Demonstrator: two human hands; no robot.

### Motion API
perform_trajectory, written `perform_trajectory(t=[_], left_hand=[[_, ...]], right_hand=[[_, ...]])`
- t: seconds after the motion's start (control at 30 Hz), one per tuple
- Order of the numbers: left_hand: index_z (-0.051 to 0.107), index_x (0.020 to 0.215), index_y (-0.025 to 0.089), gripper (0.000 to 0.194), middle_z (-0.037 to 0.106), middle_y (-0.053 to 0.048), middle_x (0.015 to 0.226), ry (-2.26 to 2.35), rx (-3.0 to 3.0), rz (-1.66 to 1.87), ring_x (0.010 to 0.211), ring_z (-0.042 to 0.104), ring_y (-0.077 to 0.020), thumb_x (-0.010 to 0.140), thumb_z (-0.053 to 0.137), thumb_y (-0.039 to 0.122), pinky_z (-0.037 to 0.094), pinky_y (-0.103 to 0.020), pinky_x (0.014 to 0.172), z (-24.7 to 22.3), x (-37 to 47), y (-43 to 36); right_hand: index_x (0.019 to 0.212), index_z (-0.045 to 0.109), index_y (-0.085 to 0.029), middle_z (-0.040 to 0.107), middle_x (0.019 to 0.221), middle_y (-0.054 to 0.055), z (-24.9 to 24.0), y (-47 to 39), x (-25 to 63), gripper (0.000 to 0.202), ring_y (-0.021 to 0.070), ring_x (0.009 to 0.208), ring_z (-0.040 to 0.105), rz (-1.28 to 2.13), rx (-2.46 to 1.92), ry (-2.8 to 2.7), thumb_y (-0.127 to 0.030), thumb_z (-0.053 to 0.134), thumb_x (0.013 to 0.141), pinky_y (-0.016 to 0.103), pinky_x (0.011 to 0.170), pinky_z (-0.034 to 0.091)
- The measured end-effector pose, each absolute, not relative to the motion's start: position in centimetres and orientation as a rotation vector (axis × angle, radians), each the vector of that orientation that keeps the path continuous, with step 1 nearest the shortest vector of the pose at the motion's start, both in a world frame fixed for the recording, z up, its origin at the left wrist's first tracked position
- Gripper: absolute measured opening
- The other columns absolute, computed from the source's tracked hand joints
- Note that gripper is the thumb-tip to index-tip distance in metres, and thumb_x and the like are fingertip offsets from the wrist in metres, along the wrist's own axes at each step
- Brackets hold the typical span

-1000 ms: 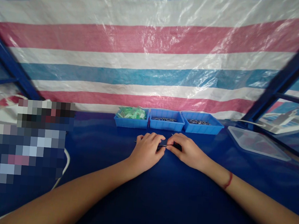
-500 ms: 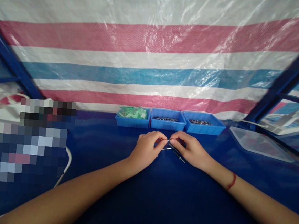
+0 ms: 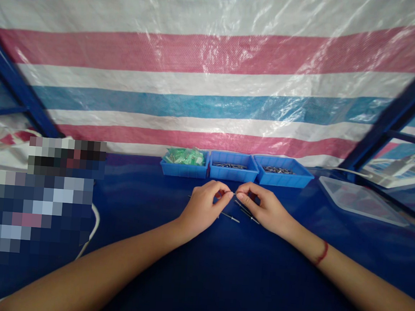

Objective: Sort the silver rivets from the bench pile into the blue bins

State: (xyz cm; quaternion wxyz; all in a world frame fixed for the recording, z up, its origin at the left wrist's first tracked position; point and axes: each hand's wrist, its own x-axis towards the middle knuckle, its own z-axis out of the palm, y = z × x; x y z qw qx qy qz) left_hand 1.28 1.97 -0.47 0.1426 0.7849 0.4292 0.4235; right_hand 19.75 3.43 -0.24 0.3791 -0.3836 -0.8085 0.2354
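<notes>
My left hand (image 3: 204,204) and my right hand (image 3: 261,206) meet fingertip to fingertip above the dark blue table (image 3: 241,278). Both pinch a small thin metal piece (image 3: 234,193) between them; its shape is mostly hidden by the fingers. One thin metal pin (image 3: 232,218) lies on the table beside my left hand. More slim metal pins (image 3: 249,213) lie under my right hand's fingers. The tip of another thin piece shows at the left of my left hand.
Three blue bins stand at the back: one with green-and-white packets (image 3: 186,156), one with thin metal pins (image 3: 230,165), one with small metal parts (image 3: 278,170). A clear plastic lid (image 3: 362,200) lies right. A white cable (image 3: 95,223) curves at left.
The metal pin near my left hand now lies closer to me and slants differently. The pins under my right hand have shifted slightly. Both hands have hardly moved.
</notes>
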Motion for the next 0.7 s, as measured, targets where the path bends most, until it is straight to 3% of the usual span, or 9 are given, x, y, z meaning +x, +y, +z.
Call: perform_trajectory(t=[0.37,0.7], left_hand=[[0.059,0.081,0.019,0.009,0.062,0.001,0.078,1.221,2.281,1.237,0.074,0.059,-0.0128,0.087,0.053,0.023,0.043,-0.025,0.071,-0.10,1.31,1.89],[0.060,0.088,0.021,0.008,0.064,0.000,0.087,1.312,2.294,1.139,0.086,0.059,-0.0155,0.088,0.052,0.021,0.043,-0.028,0.077,-0.21,1.24,1.92]], right_hand=[[0.080,0.060,-0.018,0.061,0.069,0.001,-0.01,3.28,19.42,0.020,0.0120,0.060,0.054,0.568,-1.026,-2.053,-0.035,0.053,0.085,0.024,0.054,0.042],[0.083,0.067,-0.019,0.064,0.071,0.002,0.45,2.80,19.64,0.012,0.0130,0.062,0.057,0.344,-0.955,-1.977,-0.027,0.057,0.082,0.025,0.057,0.046]])
